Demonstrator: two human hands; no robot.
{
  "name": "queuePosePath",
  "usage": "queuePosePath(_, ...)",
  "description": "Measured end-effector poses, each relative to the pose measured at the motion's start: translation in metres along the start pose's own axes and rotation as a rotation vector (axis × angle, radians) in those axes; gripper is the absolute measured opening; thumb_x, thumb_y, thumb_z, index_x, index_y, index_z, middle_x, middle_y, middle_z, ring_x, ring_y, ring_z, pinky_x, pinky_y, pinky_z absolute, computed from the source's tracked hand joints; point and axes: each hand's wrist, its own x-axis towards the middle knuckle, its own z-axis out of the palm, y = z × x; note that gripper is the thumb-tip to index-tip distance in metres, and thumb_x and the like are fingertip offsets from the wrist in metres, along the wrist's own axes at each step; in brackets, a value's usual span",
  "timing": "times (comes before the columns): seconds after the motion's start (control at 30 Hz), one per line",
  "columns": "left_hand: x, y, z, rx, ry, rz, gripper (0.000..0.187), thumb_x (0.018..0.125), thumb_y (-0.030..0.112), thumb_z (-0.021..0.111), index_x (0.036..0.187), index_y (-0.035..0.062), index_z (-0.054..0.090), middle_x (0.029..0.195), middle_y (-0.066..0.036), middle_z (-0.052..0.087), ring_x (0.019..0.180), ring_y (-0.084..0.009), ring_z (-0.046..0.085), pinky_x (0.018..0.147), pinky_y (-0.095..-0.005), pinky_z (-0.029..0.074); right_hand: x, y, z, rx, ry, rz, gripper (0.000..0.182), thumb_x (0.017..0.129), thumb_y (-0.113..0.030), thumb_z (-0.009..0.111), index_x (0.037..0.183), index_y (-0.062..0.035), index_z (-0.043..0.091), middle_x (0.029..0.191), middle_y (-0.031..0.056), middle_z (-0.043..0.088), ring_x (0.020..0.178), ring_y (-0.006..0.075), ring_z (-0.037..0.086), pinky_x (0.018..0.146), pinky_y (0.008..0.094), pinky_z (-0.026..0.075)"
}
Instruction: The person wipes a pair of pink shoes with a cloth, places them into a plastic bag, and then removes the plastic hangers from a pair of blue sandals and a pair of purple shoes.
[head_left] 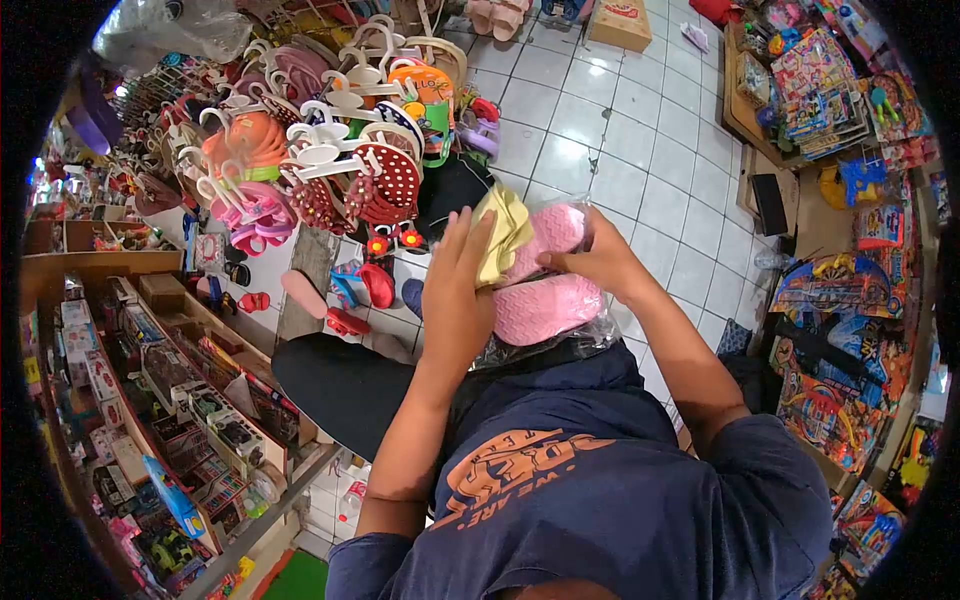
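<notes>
Right grip (607,266) on slippers (548,310), tiled floor (660,215), toys (862,185)

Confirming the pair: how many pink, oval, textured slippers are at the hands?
2: upper slipper, held by the right hand; lower slipper, nearer the lap. More may be hidden.

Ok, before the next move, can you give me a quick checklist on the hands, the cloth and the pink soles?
1. Left hand at the yellow cloth: ok, fingers lie against it.
2. Right hand at the upper pink sole: ok, thumb at its edge.
3. Upper pink sole uncovered: not ok, the cloth overlaps its left end.
4. Lower pink sole in view: ok, patterned surface shows.
5. Clear plastic out of the way: not ok, it shows around the soles.
6. Undersides clean: cannot tell, hidden.
</notes>
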Motion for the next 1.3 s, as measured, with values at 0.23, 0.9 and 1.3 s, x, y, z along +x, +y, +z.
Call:
queuePosePath(0.23, 0.001, -0.014, 0.017, 0.053, -0.119, 0.020, 0.072, 0.073, -0.009, 0.054, 0.143, 0.0084, 0.049, 0.150, -0.024, 0.040, 0.142, -0.0405, 0.034, 0.115, -0.0567, 0.023, -0.017, -0.016, 0.003, -0.935, 0.188, -0.634, 0.130, 0.058, -0.050, 0.090, 0.149, 0.0089, 0.019, 0.154, 0.0356, 0.017, 0.146, 0.0467, 0.019, 0.120, 0.0500, 0.018)
queuePosePath(0.9, -0.081, -0.005, -0.051, -0.373, -0.184, -0.213, 0.081, 0.060, -0.019, 0.037, 0.133, 0.0052, 0.060, 0.140, -0.017, 0.056, 0.141, -0.0349, 0.041, 0.118, -0.0509, 0.021, -0.012, -0.003, 0.025, -1.091, -0.088, -0.485, 0.137, 0.056, -0.069, 0.080, 0.140, 0.0236, 0.023, 0.148, 0.0462, 0.017, 0.143, 0.0571, 0.014, 0.120, 0.0510, 0.016)
queuePosePath(1.3, -0.028, -0.029, 0.009, -0.163, -0.047, -0.019, 0.081, 0.065, -0.016, 0.045, 0.142, 0.0076, 0.051, 0.151, -0.024, 0.039, 0.144, -0.0388, 0.032, 0.118, -0.0511, 0.021, -0.021, -0.015, 0.037, -1.194, -0.078, -0.463, 0.138, 0.053, -0.072, 0.078, 0.137, 0.0256, 0.028, 0.148, 0.0442, 0.022, 0.143, 0.0559, 0.015, 0.121, 0.0488, 0.012)
